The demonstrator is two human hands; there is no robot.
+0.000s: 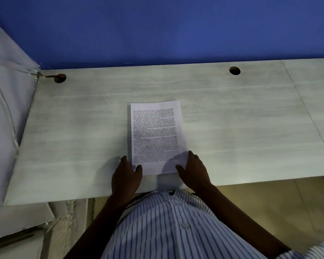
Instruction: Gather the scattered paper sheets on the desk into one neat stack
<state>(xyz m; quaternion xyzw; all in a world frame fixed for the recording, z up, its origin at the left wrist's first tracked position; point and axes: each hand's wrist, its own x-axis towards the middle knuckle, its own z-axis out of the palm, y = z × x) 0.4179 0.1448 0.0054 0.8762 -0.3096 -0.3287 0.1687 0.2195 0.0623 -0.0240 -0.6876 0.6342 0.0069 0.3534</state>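
Note:
A stack of white printed paper sheets (156, 135) lies flat in the middle of the pale desk (241, 128), its edges roughly lined up. My left hand (126, 174) rests at the stack's near left corner, thumb on the top sheet and fingers along the left edge. My right hand (193, 171) rests at the near right corner, its thumb on the paper and its fingers straight along the right edge. Both hands lie flat against the stack and the desk.
Two round cable holes (59, 78) (234, 70) sit near the desk's far edge, below a blue wall (157, 28). A grey partition (6, 109) borders the desk on the left. My striped shirt (172, 227) fills the bottom of the view.

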